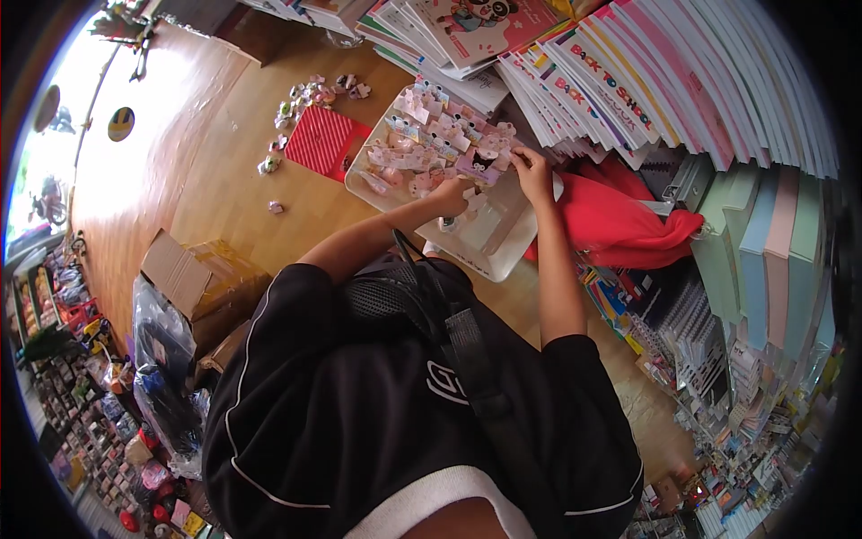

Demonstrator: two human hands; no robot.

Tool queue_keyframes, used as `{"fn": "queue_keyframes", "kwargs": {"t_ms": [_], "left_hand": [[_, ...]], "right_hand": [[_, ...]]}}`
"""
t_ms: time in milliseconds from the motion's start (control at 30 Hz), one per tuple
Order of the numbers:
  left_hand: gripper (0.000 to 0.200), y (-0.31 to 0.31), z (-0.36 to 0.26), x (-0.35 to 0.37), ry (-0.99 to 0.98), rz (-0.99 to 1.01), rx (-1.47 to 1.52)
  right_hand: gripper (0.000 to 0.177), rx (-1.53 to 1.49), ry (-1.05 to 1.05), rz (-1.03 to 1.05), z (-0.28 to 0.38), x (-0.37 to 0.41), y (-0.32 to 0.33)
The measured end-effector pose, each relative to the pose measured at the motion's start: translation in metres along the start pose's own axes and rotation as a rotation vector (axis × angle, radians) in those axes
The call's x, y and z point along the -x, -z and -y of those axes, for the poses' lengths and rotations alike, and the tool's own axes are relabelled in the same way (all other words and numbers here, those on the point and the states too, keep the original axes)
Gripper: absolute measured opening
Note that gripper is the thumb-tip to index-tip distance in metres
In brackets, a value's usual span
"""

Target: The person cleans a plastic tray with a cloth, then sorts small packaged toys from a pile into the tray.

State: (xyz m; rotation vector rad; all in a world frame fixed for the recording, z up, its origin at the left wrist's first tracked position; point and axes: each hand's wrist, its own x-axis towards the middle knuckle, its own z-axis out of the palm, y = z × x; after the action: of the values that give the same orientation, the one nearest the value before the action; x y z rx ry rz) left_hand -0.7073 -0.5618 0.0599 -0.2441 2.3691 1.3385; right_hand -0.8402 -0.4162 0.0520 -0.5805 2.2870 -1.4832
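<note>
A white plastic tray [489, 256] holds rows of small pink trinkets on cards [417, 135]; their exact kind is too small to tell. My left hand [452, 194] is closed over the tray's middle, by a purple card with a dark character [483, 167]. What its fingers hold, if anything, is hidden. At the tray's right side, my right hand [533, 172] has thumb and fingers pinched at the edge of a small pink carded trinket [503, 139]. The near part of the tray shows bare plastic.
Small trinkets [310, 94] lie scattered on the wooden floor around a red striped packet [325, 142]. Stacked notebooks [611, 85] rise behind the tray, with red cloth [620, 220] and pastel binders [759, 251] to the right. An opened cardboard box [211, 278] stands left.
</note>
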Motion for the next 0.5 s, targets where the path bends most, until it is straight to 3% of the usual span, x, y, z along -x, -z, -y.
{"fn": "queue_keyframes", "kwargs": {"t_ms": [100, 367, 500], "left_hand": [[0.039, 0.002, 0.001, -0.005, 0.054, 0.031, 0.018], [0.038, -0.003, 0.016, -0.015, -0.118, 0.045, 0.099], [0.039, -0.004, 0.018, -0.016, -0.091, 0.015, 0.041]], "right_hand": [[0.015, 0.047, 0.006, -0.01, 0.0, 0.0, 0.002], [0.015, 0.16, 0.077, -0.067, 0.015, 0.004, 0.003], [0.017, 0.122, 0.068, -0.042, 0.016, 0.007, 0.004]]}}
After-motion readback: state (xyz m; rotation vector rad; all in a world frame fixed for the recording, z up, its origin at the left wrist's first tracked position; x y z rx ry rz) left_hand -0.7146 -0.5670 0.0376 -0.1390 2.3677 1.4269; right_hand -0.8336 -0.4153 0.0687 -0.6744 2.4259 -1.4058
